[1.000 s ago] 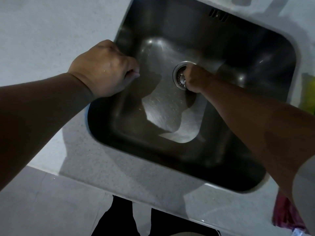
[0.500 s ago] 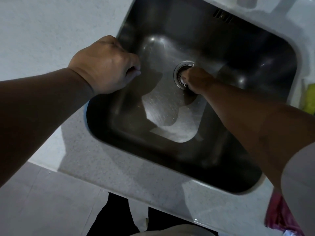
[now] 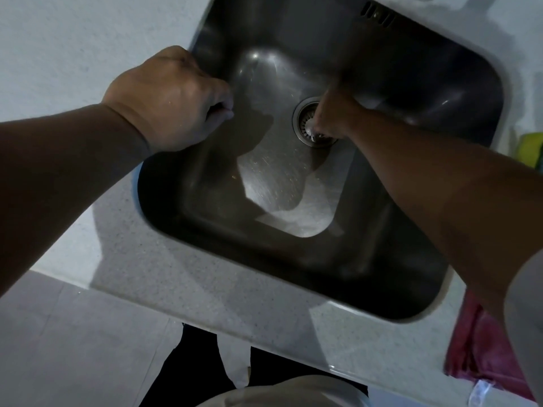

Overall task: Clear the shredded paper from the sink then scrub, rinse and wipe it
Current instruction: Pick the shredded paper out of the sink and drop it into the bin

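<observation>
Left of the sink [image 3: 293,39] lies a pale, speckled countertop [image 3: 205,289], and the same stone runs along the sink's front. Past the counter edge in front of the sink are light floor tiles [image 3: 73,333] and the person's dark trousers [image 3: 191,371].

The left hand [image 3: 167,101] hovers over the sink's left rim, curled into a fist with the knuckles up. Whether anything is inside the fist cannot be told.

The sink is a dark steel basin with rounded corners. Its floor shines in a bright patch flecked with streaks and droplets, and the walls are in shadow. The drain [image 3: 302,118] sits near the middle of the sink floor, and overflow slots [image 3: 377,13] are cut into the back wall.

The right hand [image 3: 329,116] reaches down to the right side of the drain. Its fingers are bunched and pinch a small tuft of shredded paper [image 3: 316,136], which lies pale on the strainer.

Right of the sink, a yellow-green object [image 3: 530,151] sits at the picture's edge, too cut off to name. At the sink's front right corner a red cloth [image 3: 484,353] hangs over the counter edge.
</observation>
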The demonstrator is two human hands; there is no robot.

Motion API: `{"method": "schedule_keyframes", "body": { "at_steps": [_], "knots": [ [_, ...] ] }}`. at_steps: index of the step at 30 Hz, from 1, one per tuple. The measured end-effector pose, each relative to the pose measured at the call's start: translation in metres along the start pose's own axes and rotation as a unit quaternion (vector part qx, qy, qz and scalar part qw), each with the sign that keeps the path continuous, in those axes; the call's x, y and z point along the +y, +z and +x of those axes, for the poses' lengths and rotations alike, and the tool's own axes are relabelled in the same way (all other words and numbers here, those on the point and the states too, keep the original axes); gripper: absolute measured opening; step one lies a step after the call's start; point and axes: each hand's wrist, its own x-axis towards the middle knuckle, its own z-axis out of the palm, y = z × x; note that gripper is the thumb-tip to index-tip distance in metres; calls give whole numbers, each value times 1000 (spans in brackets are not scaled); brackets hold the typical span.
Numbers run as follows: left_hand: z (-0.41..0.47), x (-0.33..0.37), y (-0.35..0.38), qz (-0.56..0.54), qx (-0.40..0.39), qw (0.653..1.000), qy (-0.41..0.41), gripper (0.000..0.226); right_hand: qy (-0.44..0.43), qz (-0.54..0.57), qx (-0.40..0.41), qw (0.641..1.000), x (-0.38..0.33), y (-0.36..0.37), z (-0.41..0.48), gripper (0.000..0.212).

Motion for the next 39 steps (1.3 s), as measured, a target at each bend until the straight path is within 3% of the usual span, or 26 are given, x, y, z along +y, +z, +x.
{"method": "schedule_keyframes", "body": {
  "at_steps": [8, 16, 25, 29, 34, 39],
  "knots": [
    [1, -1, 1, 7, -1, 1000, 3, 32, -48, -42, -2, 998, -4, 18, 3, 27],
    [0, -1, 2, 3, 17, 1000, 12, 29, -181, -207, 30, 961, 1, 25, 2, 23],
    [0, -1, 2, -6, 12, 1000, -1, 31, -152, -189, 73, 967, 0, 33, 2, 18],
    [-1, -3, 2, -10, 6, 1000, -3, 33, -120, -187, 139, 965, 8, 14, 1, 12],
    [0, -1, 2, -8, 15, 1000, -5, 28, -116, -278, 76, 951, 6, 15, -2, 27],
    [-1, -2, 3, -13, 10, 1000, -9, 30, -117, -319, 62, 938, -3, 26, -3, 29]
  ]
}}
